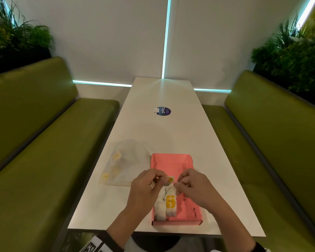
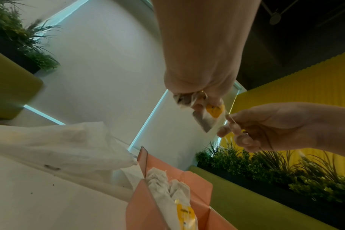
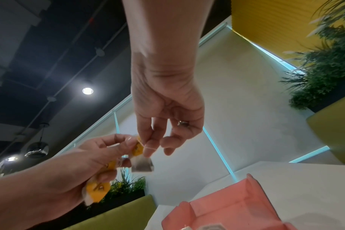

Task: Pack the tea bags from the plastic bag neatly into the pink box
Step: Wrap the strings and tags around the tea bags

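The left hand (image 1: 145, 188) pinches a small bunch of tea bags (image 3: 142, 165) by their upper ends, fingers (image 3: 108, 143) curled round them, so the bags dangle free above the pink box (image 1: 189, 202). The right hand (image 1: 193, 186) pinches a thin white string (image 2: 229, 119) that runs from the bunch, thumb and forefinger closed narrow on it, the other fingers loosely curled. Judging by this, the strings are tangled and one bag is being drawn apart from the rest before it goes down (a bag dropped with a loose string would not lie neatly).

Both hands hover over the box, which lies open at six o'clock on the desk (image 1: 171, 135). Packed tea bags (image 1: 166, 202) already stand in a row along its nine o'clock side, leaving the three o'clock half bare for more. The plastic bag (image 1: 127, 162) lies flat just beside the box at about ten o'clock, close for reaching, with a few yellow tags showing through it.
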Demonstrator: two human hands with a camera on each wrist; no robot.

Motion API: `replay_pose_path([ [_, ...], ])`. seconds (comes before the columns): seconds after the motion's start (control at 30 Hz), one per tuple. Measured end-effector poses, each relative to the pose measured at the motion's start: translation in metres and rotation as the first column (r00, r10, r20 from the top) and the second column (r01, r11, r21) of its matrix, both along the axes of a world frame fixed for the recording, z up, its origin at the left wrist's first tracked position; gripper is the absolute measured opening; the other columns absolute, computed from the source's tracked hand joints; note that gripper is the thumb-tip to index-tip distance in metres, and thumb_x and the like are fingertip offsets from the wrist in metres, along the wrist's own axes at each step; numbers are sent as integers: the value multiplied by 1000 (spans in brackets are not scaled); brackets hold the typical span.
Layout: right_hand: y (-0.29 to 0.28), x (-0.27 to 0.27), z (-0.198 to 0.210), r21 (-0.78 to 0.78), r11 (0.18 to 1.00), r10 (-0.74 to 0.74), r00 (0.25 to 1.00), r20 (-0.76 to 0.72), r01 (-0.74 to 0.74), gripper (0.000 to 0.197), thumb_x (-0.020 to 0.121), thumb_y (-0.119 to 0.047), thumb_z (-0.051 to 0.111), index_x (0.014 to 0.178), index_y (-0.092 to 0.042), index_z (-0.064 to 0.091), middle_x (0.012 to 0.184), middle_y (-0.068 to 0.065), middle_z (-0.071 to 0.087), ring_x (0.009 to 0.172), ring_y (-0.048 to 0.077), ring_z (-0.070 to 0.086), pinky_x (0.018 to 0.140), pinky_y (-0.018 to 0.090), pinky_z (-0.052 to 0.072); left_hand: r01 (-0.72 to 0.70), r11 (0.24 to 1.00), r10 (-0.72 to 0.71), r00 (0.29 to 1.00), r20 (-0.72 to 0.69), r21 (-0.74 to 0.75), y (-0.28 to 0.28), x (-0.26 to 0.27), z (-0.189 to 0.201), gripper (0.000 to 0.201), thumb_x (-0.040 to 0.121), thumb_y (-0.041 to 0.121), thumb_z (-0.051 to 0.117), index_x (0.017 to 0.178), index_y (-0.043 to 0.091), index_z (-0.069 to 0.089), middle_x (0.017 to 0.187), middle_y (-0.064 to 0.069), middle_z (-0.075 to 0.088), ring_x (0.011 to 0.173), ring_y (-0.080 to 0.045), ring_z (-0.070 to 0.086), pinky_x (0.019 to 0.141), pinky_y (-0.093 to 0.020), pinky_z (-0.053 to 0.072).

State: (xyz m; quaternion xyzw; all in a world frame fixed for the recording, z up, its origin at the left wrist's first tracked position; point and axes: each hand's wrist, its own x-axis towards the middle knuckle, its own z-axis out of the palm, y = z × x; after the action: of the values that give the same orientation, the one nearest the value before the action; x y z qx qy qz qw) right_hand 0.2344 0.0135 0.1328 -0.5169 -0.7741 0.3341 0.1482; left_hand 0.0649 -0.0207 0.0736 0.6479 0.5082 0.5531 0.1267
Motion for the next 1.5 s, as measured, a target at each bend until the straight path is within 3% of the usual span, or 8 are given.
replay_pose_path([
  [0.27, -4, -14, -2, 241, 970, -77, 988, 130, 44, 22, 88, -35, 60, 101, -21, 72, 109, -12, 60, 77, 0, 45, 61, 6, 27, -51, 966, 57, 998, -15, 252, -5, 12, 0, 13, 90, 34, 58, 88, 22, 62, 79, 2, 68, 76, 1, 60, 71, -2, 43],
  [0.6, -14, -20, 8, 291, 944, -157, 987, -26, 158, 28, 87, -11, 62, 114, -16, 68, 128, -6, 60, 114, 9, 57, 88, 3, 28, 2, 960, -31, 995, 97, 281, -7, 15, 7, 13, 87, 32, 63, 89, 20, 63, 86, 11, 63, 77, 9, 60, 63, -9, 50],
  [0.7, -16, -20, 8, 235, 951, -173, 974, -146, 204, 32, 85, 0, 60, 113, -13, 68, 123, -1, 63, 102, 11, 64, 86, 5, 40, 23, 962, -60, 990, 129, 272, -7, 16, 10, 13, 86, 32, 64, 88, 19, 64, 85, 11, 64, 75, 5, 62, 65, -10, 50],
  [0.83, -19, -21, 10, 15, 966, -232, 890, -393, 258, 33, 85, 3, 60, 107, -19, 70, 79, -9, 69, 57, -4, 64, 58, 4, 47, 30, 971, -81, 975, 206, 238, -8, 16, 14, 15, 87, 37, 63, 90, 22, 65, 86, 12, 65, 67, -1, 64, 49, -25, 55],
  [0.97, -19, -20, 13, -276, 939, -336, 703, -627, 203, 22, 83, 7, 61, 94, -10, 71, 80, 11, 73, 64, 16, 71, 58, 19, 56, 20, 986, -65, 960, 273, 165, -12, 16, 21, 22, 86, 45, 61, 90, 25, 65, 83, 12, 67, 60, -3, 65, 49, -19, 53],
  [1.07, -17, -17, 12, -340, 930, -344, 657, -671, 139, 13, 78, 6, 67, 89, -2, 68, 75, 14, 70, 64, 20, 70, 60, 23, 56, 34, 998, -52, 920, 387, 54, -13, 18, 22, 22, 81, 42, 67, 84, 20, 67, 73, 9, 69, 55, -8, 65, 51, -16, 51],
  [1.27, -14, -13, 10, -330, 941, -271, 757, -595, 77, 18, 74, 6, 70, 85, -7, 66, 74, 6, 68, 64, 18, 67, 59, 22, 52, 96, 989, -23, 846, 532, -110, -16, 19, 30, 13, 76, 27, 68, 80, 17, 63, 64, 3, 67, 47, -11, 60, 38, -22, 45],
  [1.5, -14, -9, 10, -263, 964, -181, 830, -528, 43, 15, 73, -9, 77, 81, -21, 73, 69, 2, 70, 66, 15, 65, 66, 26, 52, 116, 981, -13, 836, 549, -154, -16, 18, 34, 16, 76, 28, 63, 83, 13, 61, 63, 1, 65, 45, -12, 58, 41, -28, 45],
])
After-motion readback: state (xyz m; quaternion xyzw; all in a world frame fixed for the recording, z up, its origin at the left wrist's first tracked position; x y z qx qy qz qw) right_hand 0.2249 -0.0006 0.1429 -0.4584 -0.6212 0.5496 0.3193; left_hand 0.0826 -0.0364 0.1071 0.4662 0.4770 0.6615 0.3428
